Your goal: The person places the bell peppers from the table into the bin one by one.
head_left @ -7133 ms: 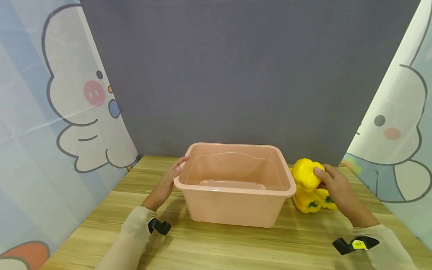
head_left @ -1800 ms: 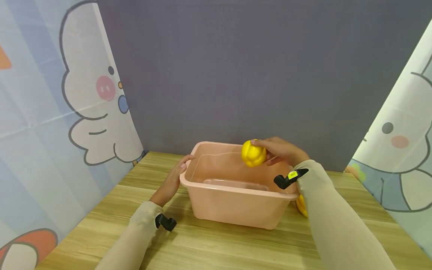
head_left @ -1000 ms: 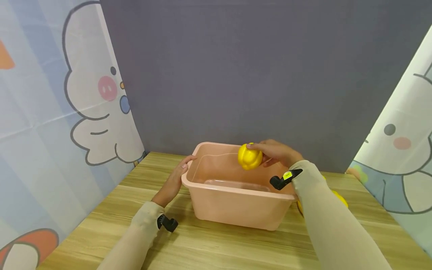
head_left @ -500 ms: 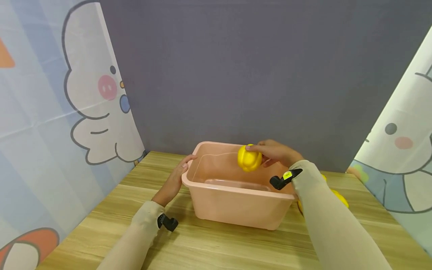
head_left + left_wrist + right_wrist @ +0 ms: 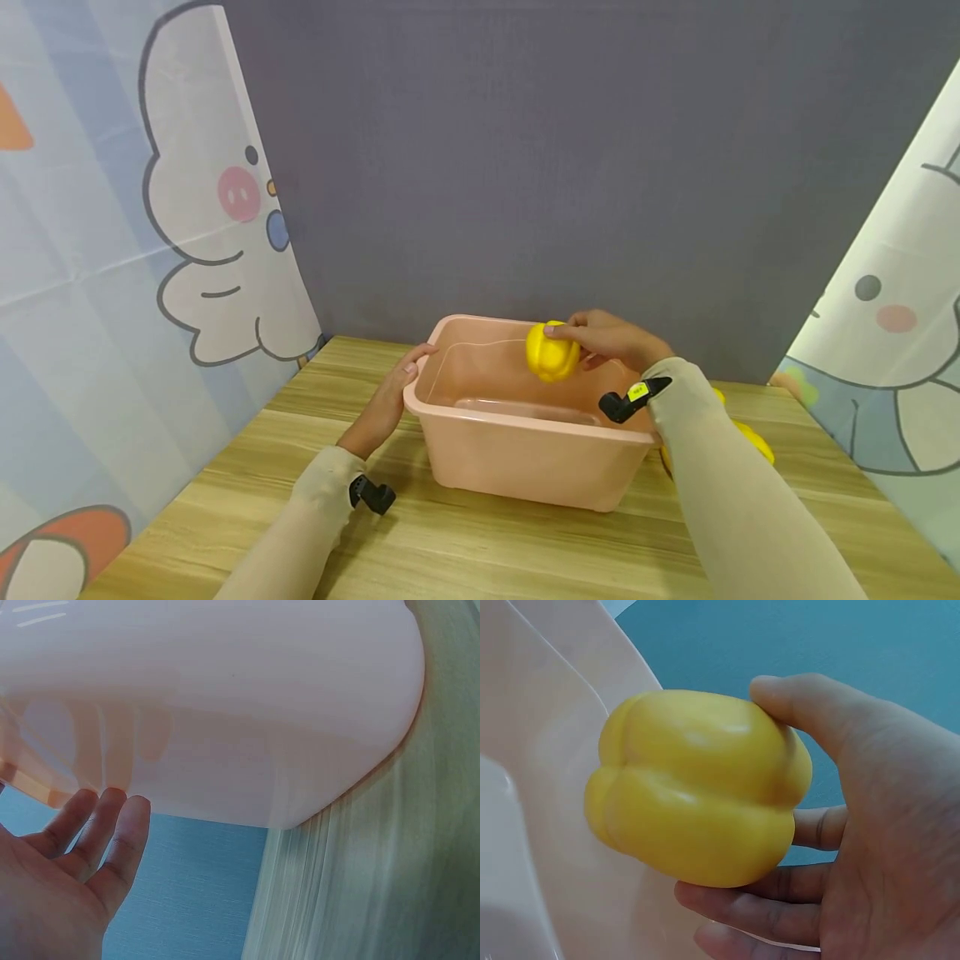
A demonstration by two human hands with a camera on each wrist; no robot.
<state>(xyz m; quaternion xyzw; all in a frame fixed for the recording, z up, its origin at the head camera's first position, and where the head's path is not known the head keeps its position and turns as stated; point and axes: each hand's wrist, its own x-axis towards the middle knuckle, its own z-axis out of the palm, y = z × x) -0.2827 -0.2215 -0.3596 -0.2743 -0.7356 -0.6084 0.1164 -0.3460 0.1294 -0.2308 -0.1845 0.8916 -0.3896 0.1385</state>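
One yellow pepper point(image 5: 552, 353) is held over the opening of the pink basin point(image 5: 536, 462), towards its right rear; whether it dips below the rim I cannot tell. In the right wrist view its long axis runs roughly outward from the palm, with the lobed, grooved end pointing away from the hand. The other end is hidden by the grasp. The right hand point(image 5: 611, 337) pinches it between thumb and fingers, reaching in over the basin's right side.

The basin stands upright on the wood-grained bench point(image 5: 450, 550), its longer sides running left to right, part of its inner floor visible from the head view. The left hand point(image 5: 386, 404) rests at its left rim, fingers extended and loosely spread. Beside the basin's right end lie more yellow things point(image 5: 756, 442), partly hidden by the right sleeve point(image 5: 742, 492). Behind stands a dark grey backdrop point(image 5: 525, 167).
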